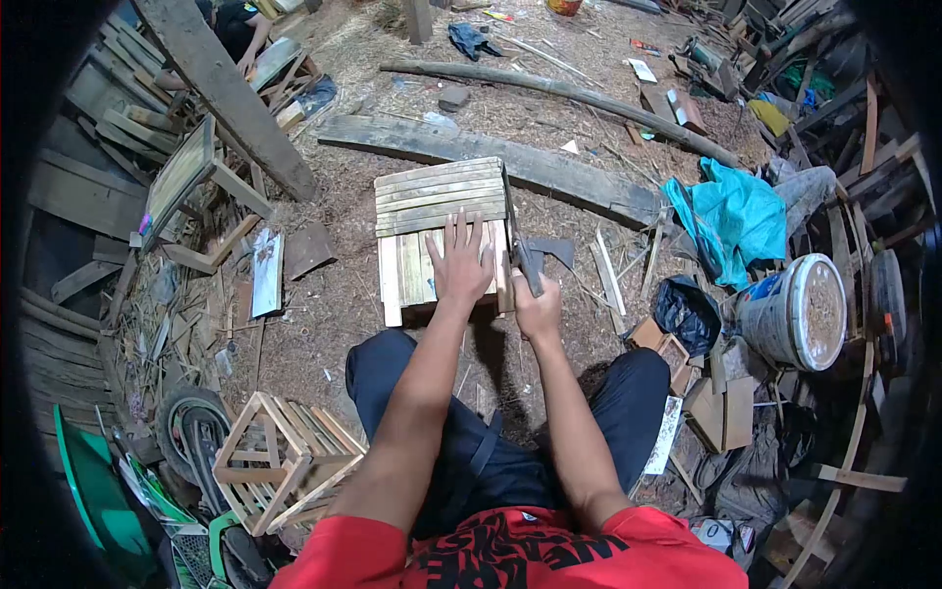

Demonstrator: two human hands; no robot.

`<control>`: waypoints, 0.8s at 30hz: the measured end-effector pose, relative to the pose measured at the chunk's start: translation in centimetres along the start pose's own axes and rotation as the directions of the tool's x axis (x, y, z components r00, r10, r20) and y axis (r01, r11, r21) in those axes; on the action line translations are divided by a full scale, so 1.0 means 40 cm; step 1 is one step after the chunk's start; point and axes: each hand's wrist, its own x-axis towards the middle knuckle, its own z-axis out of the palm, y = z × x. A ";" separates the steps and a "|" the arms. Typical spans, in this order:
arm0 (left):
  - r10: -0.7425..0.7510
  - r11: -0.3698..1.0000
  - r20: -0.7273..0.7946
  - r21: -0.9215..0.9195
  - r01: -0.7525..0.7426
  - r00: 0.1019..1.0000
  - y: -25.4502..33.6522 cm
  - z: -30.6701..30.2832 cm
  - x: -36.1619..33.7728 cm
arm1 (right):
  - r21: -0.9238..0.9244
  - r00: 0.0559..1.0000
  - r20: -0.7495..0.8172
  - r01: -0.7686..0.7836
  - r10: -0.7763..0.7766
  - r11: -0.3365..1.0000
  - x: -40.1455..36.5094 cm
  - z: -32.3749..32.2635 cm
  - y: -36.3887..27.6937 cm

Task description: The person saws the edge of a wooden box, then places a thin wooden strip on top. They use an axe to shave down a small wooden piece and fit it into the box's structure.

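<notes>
In front of me stands a small wooden house-shaped box (442, 191) with a slatted, greyish roof and paler boards on its near side. My left hand (459, 267) lies flat on it with fingers spread, across the roof's lower edge and the pale boards. Close by the box's right side, my right hand (538, 309) is closed round a dark, narrow tool (530, 267) that points up and away from me. I cannot tell the tool's exact kind. A slatted wooden frame (280, 461) rests on the ground by my left knee.
A thick plank (481, 155) and a long pole (549, 86) lie beyond the box. To the right are a teal tarp (731, 216), a white bucket (800, 312) and wood offcuts (721, 407). A post (231, 98) leans at left, with a person's arm (257, 39) behind it.
</notes>
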 end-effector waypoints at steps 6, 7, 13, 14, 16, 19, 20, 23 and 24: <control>0.000 1.000 0.039 0.024 -0.001 0.999 0.002 0.009 -0.009 | -0.021 1.000 -0.021 -0.019 0.019 1.000 -0.076 -0.029 0.013; -0.007 1.000 0.047 0.024 0.006 0.999 0.005 0.005 -0.012 | -0.006 0.999 -0.018 -0.031 0.031 0.999 -0.100 -0.051 0.018; -0.022 0.999 0.008 0.029 0.022 1.000 0.013 0.019 -0.019 | -0.037 0.999 -0.044 -0.026 0.024 0.999 0.012 -0.008 0.018; -0.029 0.999 0.007 0.037 0.029 1.000 0.012 0.013 -0.012 | -0.007 0.999 -0.047 -0.022 0.022 1.000 0.033 0.011 0.028; -0.030 0.999 -0.009 0.029 0.030 1.000 0.008 0.020 -0.011 | -0.008 0.998 -0.050 -0.035 0.035 0.999 0.017 0.014 0.018; -0.019 1.000 -0.033 0.019 0.020 0.999 0.003 0.020 -0.012 | -0.114 1.000 -0.021 0.017 -0.020 0.993 -0.084 -0.032 0.017; -0.020 1.000 -0.026 0.008 0.020 0.999 0.006 0.021 -0.022 | -0.168 0.999 0.001 0.045 -0.045 0.985 -0.120 -0.053 0.017; -0.012 1.000 -0.031 -0.007 0.012 0.999 0.007 0.016 -0.013 | -0.118 0.998 -0.028 -0.059 0.056 0.991 -0.110 -0.054 -0.007; -0.011 1.000 -0.032 -0.007 0.011 0.999 0.008 0.011 -0.007 | -0.101 0.998 -0.030 -0.055 0.052 0.993 -0.072 -0.037 0.002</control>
